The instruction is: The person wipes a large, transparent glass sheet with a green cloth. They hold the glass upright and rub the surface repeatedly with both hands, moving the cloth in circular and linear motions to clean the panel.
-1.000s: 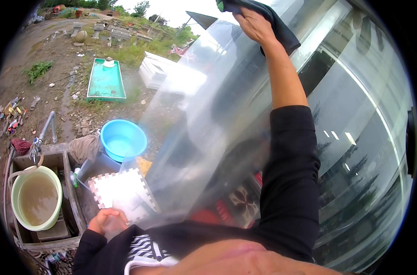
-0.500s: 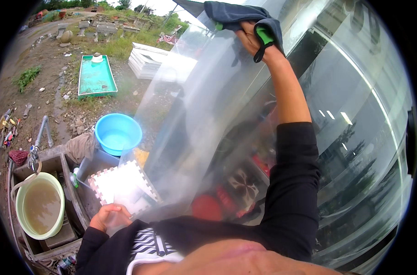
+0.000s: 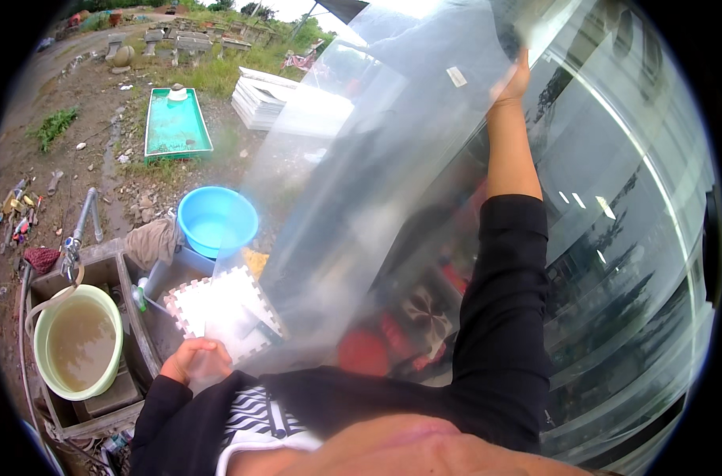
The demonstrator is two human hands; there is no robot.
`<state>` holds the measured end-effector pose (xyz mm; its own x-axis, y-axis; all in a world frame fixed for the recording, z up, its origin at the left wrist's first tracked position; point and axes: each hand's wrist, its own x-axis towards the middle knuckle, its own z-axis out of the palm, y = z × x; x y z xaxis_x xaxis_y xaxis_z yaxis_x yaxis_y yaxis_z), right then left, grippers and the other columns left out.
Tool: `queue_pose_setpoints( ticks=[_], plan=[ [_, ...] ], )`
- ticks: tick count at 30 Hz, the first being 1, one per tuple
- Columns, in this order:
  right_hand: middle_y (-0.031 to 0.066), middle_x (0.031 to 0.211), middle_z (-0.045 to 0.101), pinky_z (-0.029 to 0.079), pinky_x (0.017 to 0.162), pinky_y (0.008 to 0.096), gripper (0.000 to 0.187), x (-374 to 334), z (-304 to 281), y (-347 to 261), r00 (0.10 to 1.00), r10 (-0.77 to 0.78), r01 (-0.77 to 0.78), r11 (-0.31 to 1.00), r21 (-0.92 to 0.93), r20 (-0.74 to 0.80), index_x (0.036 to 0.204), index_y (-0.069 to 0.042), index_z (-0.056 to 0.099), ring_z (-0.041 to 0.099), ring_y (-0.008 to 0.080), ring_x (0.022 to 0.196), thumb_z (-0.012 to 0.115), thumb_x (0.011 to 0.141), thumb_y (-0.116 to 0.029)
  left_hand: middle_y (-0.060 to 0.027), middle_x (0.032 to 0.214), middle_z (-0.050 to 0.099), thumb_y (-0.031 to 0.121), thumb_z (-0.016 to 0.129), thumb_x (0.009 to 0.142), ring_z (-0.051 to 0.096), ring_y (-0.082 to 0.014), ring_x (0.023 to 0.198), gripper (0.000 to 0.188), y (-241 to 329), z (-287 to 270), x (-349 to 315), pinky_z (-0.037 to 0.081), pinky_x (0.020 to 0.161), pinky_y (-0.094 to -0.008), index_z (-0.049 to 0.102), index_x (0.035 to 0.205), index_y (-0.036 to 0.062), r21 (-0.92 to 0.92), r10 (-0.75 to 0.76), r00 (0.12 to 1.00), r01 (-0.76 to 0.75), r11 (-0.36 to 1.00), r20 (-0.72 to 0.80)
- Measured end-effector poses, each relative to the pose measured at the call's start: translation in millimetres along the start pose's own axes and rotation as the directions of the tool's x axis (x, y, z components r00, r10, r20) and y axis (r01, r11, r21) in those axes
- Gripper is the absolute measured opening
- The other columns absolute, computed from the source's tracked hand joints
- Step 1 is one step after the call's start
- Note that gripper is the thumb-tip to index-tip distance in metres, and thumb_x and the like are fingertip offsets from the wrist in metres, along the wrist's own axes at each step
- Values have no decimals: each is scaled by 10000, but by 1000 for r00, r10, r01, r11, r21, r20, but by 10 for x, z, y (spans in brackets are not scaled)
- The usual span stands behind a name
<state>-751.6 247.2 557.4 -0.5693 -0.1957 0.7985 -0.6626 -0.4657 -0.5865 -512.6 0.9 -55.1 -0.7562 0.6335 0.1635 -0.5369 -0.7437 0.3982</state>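
Observation:
A large clear plastic sheet (image 3: 329,230) stretches from low in front of me up to the top. My left hand (image 3: 194,358) is closed, gripping its lower edge near my body. High up, my raised right hand (image 3: 513,86) reaches to the sheet's far part; film and glare cover its fingers. A blurred dark patch shows beyond that hand, and whether it is the dark cloth I cannot make out. A small pale label (image 3: 456,76) is near the hand. White foam mats with toothed edges (image 3: 218,297) lie partly under the sheet, beyond my left hand.
At left stands a sink (image 3: 135,317) with a tap (image 3: 73,250) and a green basin (image 3: 79,341) of murky water. Behind are a blue basin (image 3: 216,220), a turquoise tray (image 3: 177,127) and stacked white boards (image 3: 258,99). A reflective glass pane (image 3: 615,238) rises at right.
My right hand has moved right and slightly down, and its fingers are now hidden. The dark cloth, plainly seen in it before, no longer shows clearly. My left hand keeps its grip.

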Motion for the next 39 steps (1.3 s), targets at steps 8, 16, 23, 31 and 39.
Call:
queue_pose_setpoints(
  ticks=[8, 16, 23, 31, 39],
  plan=[
    [161, 1377, 464, 353, 1040, 442, 793, -1771, 590, 527, 711, 190, -664, 498, 558, 677, 1384, -4, 382, 460, 323, 1233, 222, 935, -637, -319, 997, 632, 281, 429, 897, 614, -453, 947, 425, 142, 49, -39, 448, 888, -473, 612, 1029, -79, 80, 27, 1000, -26, 996, -9],
    [86, 1426, 410, 350, 1059, 403, 677, -4089, 554, 1173, 638, 666, -727, 354, 589, 387, 1432, -89, 322, 428, 254, 1278, 177, 976, -567, -320, 997, 635, 256, 405, 913, 603, -483, 972, 425, 156, 93, 96, 433, 922, -516, 611, 1045, -92, 56, -115, 975, 106, 993, 190],
    [97, 1370, 468, 364, 1035, 418, 680, -3554, 771, 866, 629, 726, -688, 356, 632, 276, 1406, -76, 370, 464, 276, 1224, 247, 965, -579, -319, 998, 634, 249, 385, 922, 577, -527, 999, 419, 184, 176, 22, 369, 978, -588, 603, 1059, -82, 115, -124, 977, 105, 988, 174],
    [179, 1410, 390, 275, 1085, 514, 697, -1580, 57, -131, 830, 194, -438, 808, 393, 524, 1375, 5, 366, 364, 375, 1290, 204, 966, -535, -284, 990, 647, 235, 426, 926, 623, -439, 958, 377, 288, 320, -54, 464, 906, -487, 608, 1044, -74, 128, -95, 983, 75, 989, 156],
    [125, 1167, 617, 480, 921, 420, 474, -3103, 689, 703, 818, 509, -570, 648, 505, 270, 1209, 8, 543, 590, 300, 1061, 285, 1000, -331, -253, 990, 663, 250, 397, 936, 634, -439, 948, 391, 394, 215, -39, 470, 906, -503, 599, 1059, -62, 338, 43, 999, -43, 940, 8]
  ],
)
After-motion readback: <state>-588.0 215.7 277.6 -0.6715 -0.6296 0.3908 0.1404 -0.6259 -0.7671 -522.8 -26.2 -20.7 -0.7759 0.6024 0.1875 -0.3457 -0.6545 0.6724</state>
